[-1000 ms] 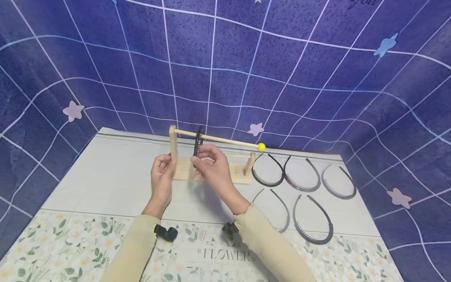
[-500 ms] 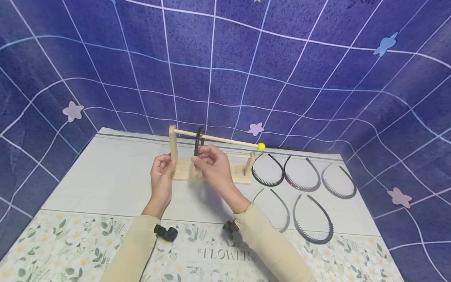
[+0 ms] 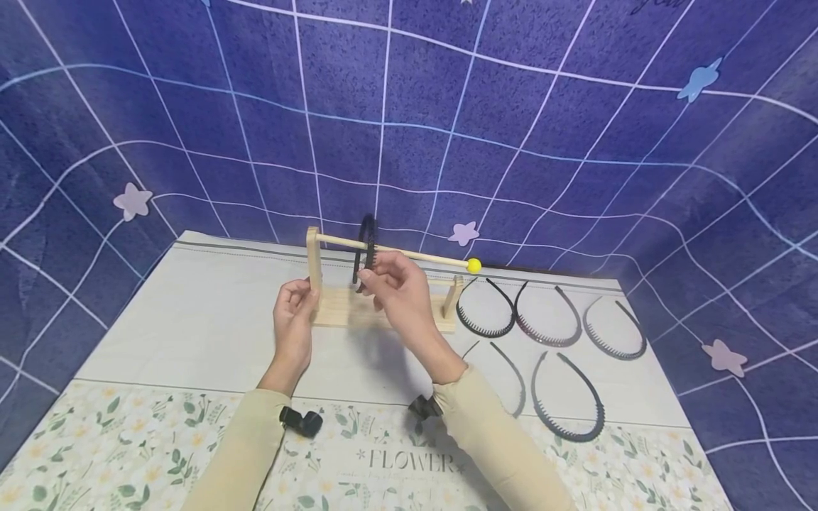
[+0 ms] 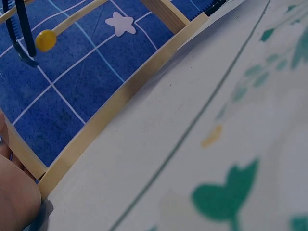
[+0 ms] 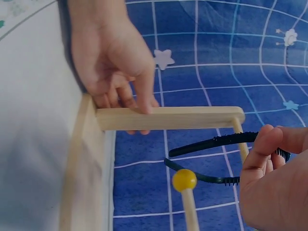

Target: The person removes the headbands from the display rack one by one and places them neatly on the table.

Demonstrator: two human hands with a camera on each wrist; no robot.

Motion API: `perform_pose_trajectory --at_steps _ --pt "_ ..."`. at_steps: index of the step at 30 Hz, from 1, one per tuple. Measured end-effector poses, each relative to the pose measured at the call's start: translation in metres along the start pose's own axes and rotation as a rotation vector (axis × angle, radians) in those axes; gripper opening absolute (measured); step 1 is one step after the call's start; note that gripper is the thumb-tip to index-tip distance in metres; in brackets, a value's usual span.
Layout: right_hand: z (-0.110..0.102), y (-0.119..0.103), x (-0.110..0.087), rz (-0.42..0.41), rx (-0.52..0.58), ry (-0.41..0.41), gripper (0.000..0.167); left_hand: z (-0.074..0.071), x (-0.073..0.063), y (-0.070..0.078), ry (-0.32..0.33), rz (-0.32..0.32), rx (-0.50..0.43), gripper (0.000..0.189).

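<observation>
My left hand (image 3: 294, 326) grips the tall left post (image 3: 314, 259) of a wooden stand (image 3: 332, 317); in the right wrist view its thumb and fingers lie on opposite sides of that post. With my right hand (image 3: 405, 294) I pinch a black toothed headband (image 3: 373, 241) at the stand's upper rod (image 3: 428, 257), which seems to pass inside the band. In the right wrist view the headband's two tips (image 5: 180, 151) point away from my right hand (image 5: 274, 178). The upper rod ends in a yellow ball (image 3: 473, 265). A lower rod also carries a yellow ball (image 5: 184, 180).
Several headbands lie on the white cloth at the right, among them a black one (image 3: 487, 333), a dark reddish one (image 3: 549, 343) and a grey one (image 3: 616, 353). The stand's short right post (image 3: 453, 298) is close to them. Behind hangs a blue gridded curtain (image 3: 409, 142).
My right hand has moved slightly right and up with the headband. The headband sits higher and is turned, showing more of its loop. My left hand stays on the post.
</observation>
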State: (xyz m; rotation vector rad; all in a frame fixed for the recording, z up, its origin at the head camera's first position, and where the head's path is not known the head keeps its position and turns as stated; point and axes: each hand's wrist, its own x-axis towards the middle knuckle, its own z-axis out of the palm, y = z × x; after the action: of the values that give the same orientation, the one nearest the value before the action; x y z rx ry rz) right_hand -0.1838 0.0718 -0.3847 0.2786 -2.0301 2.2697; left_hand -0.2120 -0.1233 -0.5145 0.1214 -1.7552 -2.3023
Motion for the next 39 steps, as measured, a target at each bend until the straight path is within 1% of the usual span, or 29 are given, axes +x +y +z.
perform_pose_trajectory --at_steps 6,12,22,29,34,39 --pt "-0.006 -0.012 0.001 -0.029 0.028 0.033 0.016 0.0 0.001 0.0 0.003 0.001 -0.017 0.011" --pt "-0.015 -0.018 0.002 -0.06 0.081 0.066 0.015 0.0 0.0 0.001 -0.002 -0.006 -0.008 0.01" --pt "-0.034 -0.025 0.0 -0.094 0.132 0.072 0.014 0.0 0.0 0.0 0.009 -0.001 -0.005 0.009" --pt "-0.05 -0.028 -0.002 -0.116 0.1 0.075 0.017 0.001 0.002 -0.002 0.009 0.003 -0.016 0.008" --pt "-0.063 -0.03 -0.006 -0.13 0.08 0.095 0.013 0.0 0.002 -0.002 -0.006 0.01 -0.009 0.008" --pt "-0.074 -0.03 -0.011 -0.133 0.067 0.108 0.013 0.0 0.001 -0.002 0.0 0.009 -0.011 0.009"
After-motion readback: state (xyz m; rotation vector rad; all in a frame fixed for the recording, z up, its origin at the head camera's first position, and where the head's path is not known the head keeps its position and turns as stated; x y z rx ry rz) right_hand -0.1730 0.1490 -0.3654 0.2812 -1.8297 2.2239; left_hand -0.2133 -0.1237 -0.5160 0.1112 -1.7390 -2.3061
